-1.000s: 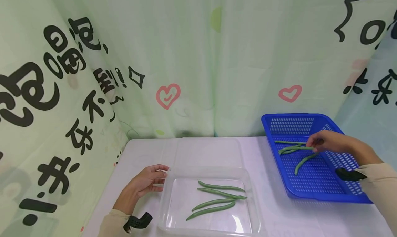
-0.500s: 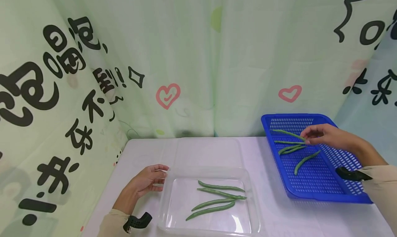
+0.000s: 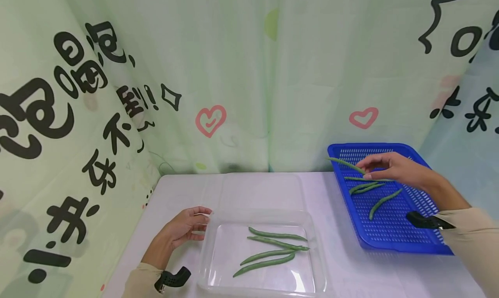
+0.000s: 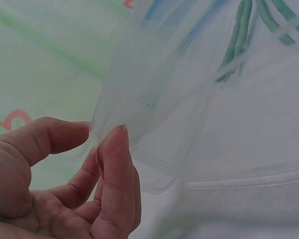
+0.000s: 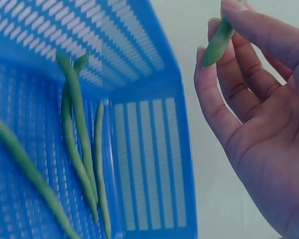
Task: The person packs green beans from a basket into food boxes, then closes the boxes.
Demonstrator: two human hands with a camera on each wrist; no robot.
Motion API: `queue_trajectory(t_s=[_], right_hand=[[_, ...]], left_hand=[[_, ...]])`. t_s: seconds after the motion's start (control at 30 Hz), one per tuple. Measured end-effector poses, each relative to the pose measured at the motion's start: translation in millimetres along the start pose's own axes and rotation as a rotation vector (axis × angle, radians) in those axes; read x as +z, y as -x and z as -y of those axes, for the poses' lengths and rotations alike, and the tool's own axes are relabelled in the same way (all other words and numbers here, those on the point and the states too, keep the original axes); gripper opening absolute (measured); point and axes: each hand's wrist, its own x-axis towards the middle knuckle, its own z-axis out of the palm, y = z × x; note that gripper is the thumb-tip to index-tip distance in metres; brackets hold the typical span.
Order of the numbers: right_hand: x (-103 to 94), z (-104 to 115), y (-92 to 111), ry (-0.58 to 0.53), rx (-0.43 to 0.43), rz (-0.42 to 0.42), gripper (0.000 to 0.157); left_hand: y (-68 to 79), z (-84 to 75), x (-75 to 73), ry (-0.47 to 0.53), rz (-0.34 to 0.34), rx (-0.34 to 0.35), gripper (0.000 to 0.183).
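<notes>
fingertips and thumb of the right hand [image 3: 393,170] are clamped on one end of a slim green bean [image 3: 345,163], whose smooth, faintly bowed length points left above the far left part of a blue basket [image 3: 401,233]. the basket is plastic, rectangular with rounded corners, its walls pierced by rows of small slots and its floor a fine mesh. on that floor lie a thin, nearly straight bean [image 3: 352,178] towards the far side, a pair of beans [image 3: 366,189] side by side, and a curved bean [image 3: 383,201] set apart, nearer the person. the left hand [image 3: 191,226] has thumb and fingers apart, gently bent, their tips at the left wall of a clear plastic box [image 3: 205,254]. that wall looks thin and milky in the left wrist view. the box is rectangular with soft corners, and bright streaks of light gleam on its glossy floor; inside, four beans [image 3: 265,265] lie in a loose fan, drawn closer at their right ends. basket and box stand well apart on a white counter [image 3: 343,272] with a softly wrinkled surface. black straps [image 3: 175,277] circle both wrists beside beige sleeves [image 3: 471,239]. pale green curtain [image 3: 304,72] hangs behind in shallow folds, printed with pink outlined hearts and thick black characters.
</notes>
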Motion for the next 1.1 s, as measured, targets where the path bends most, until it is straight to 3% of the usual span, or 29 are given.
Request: queue_trajectory(t_s=[0.27,0.53,0.77,1.1], right_hand=[[21.1,20,-16,-0.12,-0.064,0.11,0.027],[46.3,38,-26,-0.156,-0.099,0.19,0.025],[67.5,50,-32,-0.182,-0.154,0.215,0.025],[94.3,68,-39,-0.209,-0.126,0.245,0.025]], left_hand=[[-1.2,1.3,-1.5,0.015,0.006,-0.016,0.042],[-1.2,1.0,-1.7,0.018,0.009,-0.014,0.041],[-1.5,0.1,-2.2,0.025,0.019,-0.02,0.041],[-2.2,0.9,-2.1,0.034,0.016,-0.022,0.041]])
